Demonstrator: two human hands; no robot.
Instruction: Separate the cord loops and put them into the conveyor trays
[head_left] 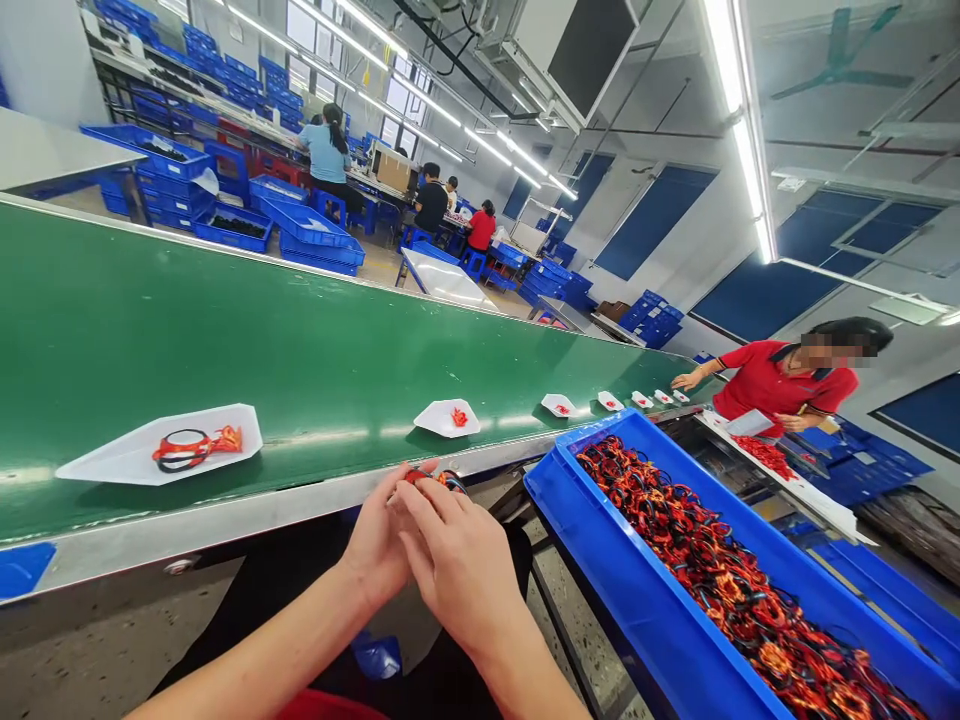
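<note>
Pinching a red-and-black cord bundle (436, 478) with left hand (379, 545) and right hand (454, 560), fingers pressed together. Poking out just above the fingertips (416, 500).

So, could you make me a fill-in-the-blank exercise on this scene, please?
1. The left hand and the right hand hold a small band at the edge of the ___ belt.
2. The crate full of bands is ___.
3. The nearest tray on the belt is ___.
4. The co-worker wears a ___ shirt.
Missing words: green, blue, white, red.
</note>
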